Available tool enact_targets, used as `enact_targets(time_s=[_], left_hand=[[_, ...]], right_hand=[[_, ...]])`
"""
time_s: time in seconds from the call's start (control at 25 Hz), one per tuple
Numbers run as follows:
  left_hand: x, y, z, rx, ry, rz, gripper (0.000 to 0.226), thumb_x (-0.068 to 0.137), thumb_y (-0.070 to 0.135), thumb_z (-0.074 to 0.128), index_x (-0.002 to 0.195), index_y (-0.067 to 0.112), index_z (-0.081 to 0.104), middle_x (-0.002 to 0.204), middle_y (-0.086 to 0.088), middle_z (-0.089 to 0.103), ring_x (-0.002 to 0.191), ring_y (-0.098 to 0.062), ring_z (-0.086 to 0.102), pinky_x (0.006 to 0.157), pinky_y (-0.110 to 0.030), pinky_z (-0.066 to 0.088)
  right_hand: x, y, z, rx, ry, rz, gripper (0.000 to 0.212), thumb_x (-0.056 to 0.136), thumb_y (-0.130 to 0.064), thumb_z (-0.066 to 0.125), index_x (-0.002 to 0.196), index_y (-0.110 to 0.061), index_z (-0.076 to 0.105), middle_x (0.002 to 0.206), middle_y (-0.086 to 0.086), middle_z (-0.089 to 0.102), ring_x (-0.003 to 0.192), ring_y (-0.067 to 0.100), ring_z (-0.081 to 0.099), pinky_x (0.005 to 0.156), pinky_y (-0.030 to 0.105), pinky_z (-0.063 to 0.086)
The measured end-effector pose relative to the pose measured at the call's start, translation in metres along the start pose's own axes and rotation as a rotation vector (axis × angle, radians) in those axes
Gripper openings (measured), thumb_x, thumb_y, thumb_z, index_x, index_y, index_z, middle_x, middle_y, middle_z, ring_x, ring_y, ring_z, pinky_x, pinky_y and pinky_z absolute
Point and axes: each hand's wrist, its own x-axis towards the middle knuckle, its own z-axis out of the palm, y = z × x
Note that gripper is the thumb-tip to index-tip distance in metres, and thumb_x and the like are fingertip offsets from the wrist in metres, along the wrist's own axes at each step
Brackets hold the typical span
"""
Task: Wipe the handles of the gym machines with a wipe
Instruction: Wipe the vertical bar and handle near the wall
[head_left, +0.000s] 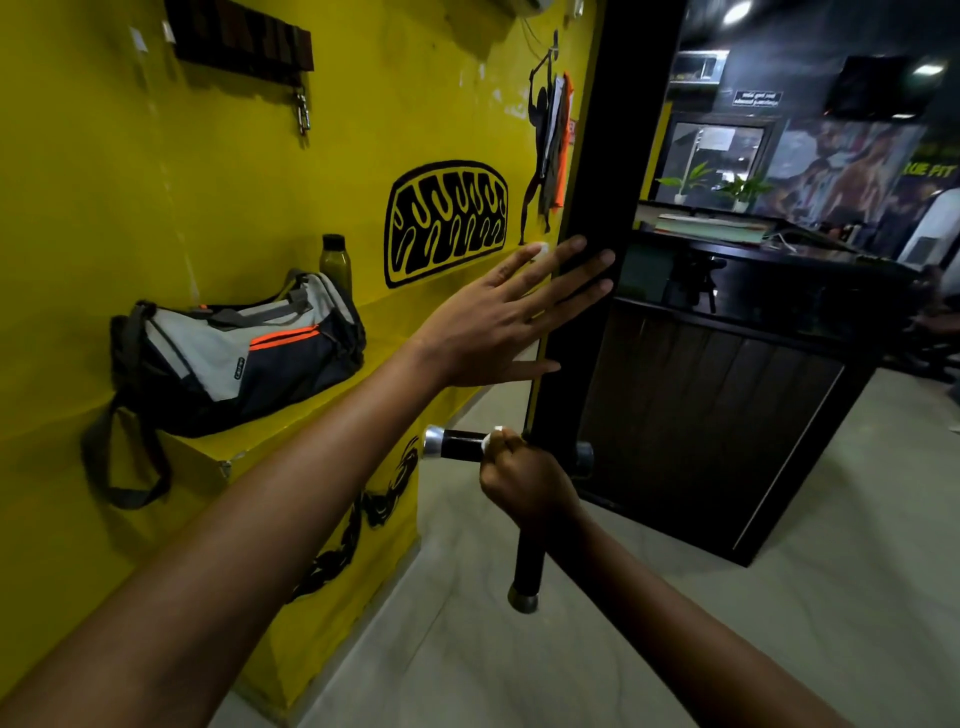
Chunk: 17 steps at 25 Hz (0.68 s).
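The person's left hand (498, 317) is stretched out flat, its grip spread wide with straight fingers, the fingertips (602, 257) resting against the edge of a tall black pillar (613, 156) where it meets the yellow wall (234, 182). Lower down, the right hand (524, 483) is curled into a tight fist around a black handle (462, 444) with a silver end cap, and a scrap of white wipe (491, 439) shows just at the top of the knuckles, pinched between the fingers and the bar. The handle runs sideways in front of the pillar, its other capped end poking out to the right of the fist; a second black bar (527, 566) with a silver cap drops down from under that same hand, though how the two join is hidden behind it. On a yellow ledge (291, 426) built out from the wall sits a grey and dark duffel bag (234, 358) with orange stripes, its strap hanging over the front edge, and a dark-lidded bottle (335, 262) stands just behind it. The wall carries black painted artwork. To the right, past the pillar, is a dark reception desk (701, 405) with potted plants (743, 189) behind it.
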Motion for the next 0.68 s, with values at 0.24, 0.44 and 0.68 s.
enact_targets(time_s=[0.24, 0.44, 0.68], left_hand=[[0.0, 0.003, -0.002, -0.01, -0.014, -0.015, 0.076, 0.094, 0.055, 0.042, 0.151, 0.014, 0.015, 0.159, -0.012, 0.013, 0.147, -0.033, 0.008, 0.119, -0.048, 0.014], [-0.003, 0.002, -0.003, -0.02, -0.017, -0.019, 0.075, 0.094, 0.055, 0.041, 0.151, 0.013, 0.016, 0.159, -0.013, 0.014, 0.146, -0.034, 0.009, 0.12, -0.047, 0.013], [-0.003, 0.002, -0.002, -0.029, -0.024, -0.024, 0.075, 0.094, 0.055, 0.041, 0.151, 0.013, 0.016, 0.159, -0.012, 0.014, 0.146, -0.033, 0.009, 0.119, -0.049, 0.015]], right_hand=[[0.037, -0.002, -0.017, 0.158, -0.105, 0.201, 0.022, 0.054, -0.014, 0.081, 0.06, -0.015, 0.06, 0.052, 0.003, 0.055, 0.045, 0.019, 0.054, 0.042, 0.022, 0.038], [0.057, 0.0, -0.027, 0.433, -0.278, 0.363, 0.02, 0.09, -0.006, 0.05, 0.108, -0.002, 0.059, 0.105, 0.017, 0.062, 0.099, 0.035, 0.063, 0.08, 0.037, 0.05], [0.035, 0.021, -0.019, 0.389, -0.238, 0.0, 0.017, 0.075, -0.003, 0.064, 0.092, -0.005, 0.066, 0.089, 0.017, 0.065, 0.079, 0.032, 0.065, 0.069, 0.032, 0.053]])
